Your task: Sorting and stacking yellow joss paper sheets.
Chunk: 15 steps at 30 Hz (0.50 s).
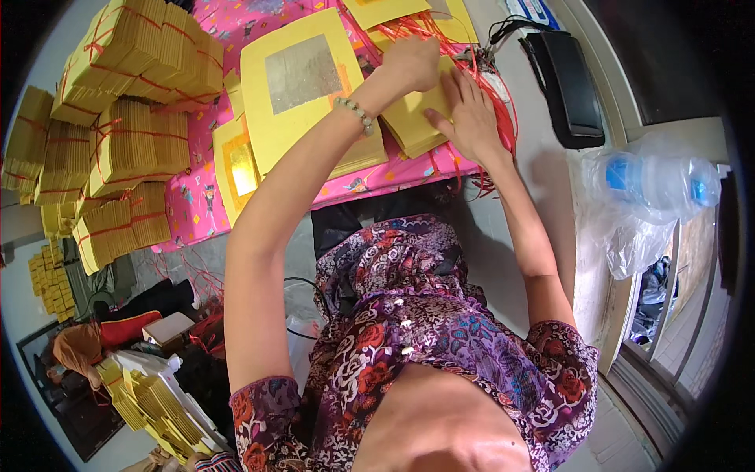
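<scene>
A stack of yellow paper sheets lies near the table's front edge. My right hand rests on its right side, open, fingers stretched out and thumb apart. At the stack's far end is my left hand, its fingers curled closed; whatever they hold is hidden. Thin red plastic strings run beside both hands and hang over the table edge. Left of the hands sits a larger yellow paper stack, with a silver square on its top sheet. My left forearm passes over its corner.
Tied bundles of yellow paper are piled high at the left. A pink patterned cover lies on the table. Right of it are a black case and a plastic-wrapped water bottle. At lower left, a striped sleeve shows beside more yellow bundles.
</scene>
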Each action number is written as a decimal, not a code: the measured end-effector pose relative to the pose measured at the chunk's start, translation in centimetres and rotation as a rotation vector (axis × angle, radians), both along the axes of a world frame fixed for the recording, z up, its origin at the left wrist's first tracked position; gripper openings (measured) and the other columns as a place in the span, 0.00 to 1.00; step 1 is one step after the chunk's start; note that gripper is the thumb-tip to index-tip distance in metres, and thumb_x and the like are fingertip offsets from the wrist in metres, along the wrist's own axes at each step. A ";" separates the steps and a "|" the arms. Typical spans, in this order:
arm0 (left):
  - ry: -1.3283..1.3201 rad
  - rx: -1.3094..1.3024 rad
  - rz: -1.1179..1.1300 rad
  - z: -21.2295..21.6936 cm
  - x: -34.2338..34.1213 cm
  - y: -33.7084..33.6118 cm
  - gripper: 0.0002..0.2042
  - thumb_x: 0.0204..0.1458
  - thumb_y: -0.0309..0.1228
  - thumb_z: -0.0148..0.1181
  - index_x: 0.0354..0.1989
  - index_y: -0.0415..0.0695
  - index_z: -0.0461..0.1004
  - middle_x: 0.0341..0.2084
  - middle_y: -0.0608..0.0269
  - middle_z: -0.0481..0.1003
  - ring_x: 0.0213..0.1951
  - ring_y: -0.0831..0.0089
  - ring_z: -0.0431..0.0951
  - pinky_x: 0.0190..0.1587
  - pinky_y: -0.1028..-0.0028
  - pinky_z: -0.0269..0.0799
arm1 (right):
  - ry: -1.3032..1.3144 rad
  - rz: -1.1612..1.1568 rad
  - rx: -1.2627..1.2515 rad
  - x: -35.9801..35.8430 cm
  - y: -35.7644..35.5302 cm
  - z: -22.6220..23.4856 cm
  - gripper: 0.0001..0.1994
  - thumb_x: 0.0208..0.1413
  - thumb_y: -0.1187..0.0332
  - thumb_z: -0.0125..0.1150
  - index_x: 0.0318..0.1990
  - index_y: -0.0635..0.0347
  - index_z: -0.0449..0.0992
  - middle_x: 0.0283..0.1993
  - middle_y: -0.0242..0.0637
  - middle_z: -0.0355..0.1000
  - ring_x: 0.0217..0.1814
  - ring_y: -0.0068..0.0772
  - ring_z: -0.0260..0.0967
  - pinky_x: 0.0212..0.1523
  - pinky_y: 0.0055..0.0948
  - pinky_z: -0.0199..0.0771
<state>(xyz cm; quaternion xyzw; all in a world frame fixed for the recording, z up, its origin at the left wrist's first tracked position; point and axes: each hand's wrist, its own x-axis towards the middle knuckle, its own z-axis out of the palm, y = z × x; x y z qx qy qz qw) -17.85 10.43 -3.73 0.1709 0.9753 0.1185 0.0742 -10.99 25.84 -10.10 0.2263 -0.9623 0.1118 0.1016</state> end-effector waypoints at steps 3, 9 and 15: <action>0.034 0.178 -0.052 2.4 2.0 -0.3 0.19 0.49 0.33 0.58 0.48 0.38 0.68 0.41 0.46 0.73 0.48 0.53 0.72 0.51 0.61 0.68 | 0.003 0.024 -0.034 -0.4 0.3 -0.1 0.37 0.55 0.44 0.49 0.63 0.64 0.56 0.66 0.53 0.52 0.69 0.52 0.47 0.64 0.50 0.48; 0.231 0.598 -0.089 5.1 9.5 -3.5 0.14 0.52 0.27 0.55 0.48 0.41 0.70 0.38 0.52 0.74 0.43 0.58 0.75 0.44 0.65 0.71 | 0.103 0.111 -0.146 -1.4 0.5 1.3 0.31 0.57 0.45 0.49 0.56 0.65 0.67 0.59 0.54 0.62 0.65 0.55 0.54 0.62 0.50 0.51; 0.193 0.896 0.166 5.9 17.8 -8.1 0.11 0.55 0.23 0.53 0.47 0.40 0.72 0.37 0.59 0.76 0.41 0.72 0.77 0.41 0.75 0.72 | 0.125 0.080 -0.108 -2.1 -0.3 2.7 0.29 0.57 0.46 0.49 0.54 0.63 0.70 0.58 0.52 0.64 0.65 0.53 0.54 0.62 0.50 0.50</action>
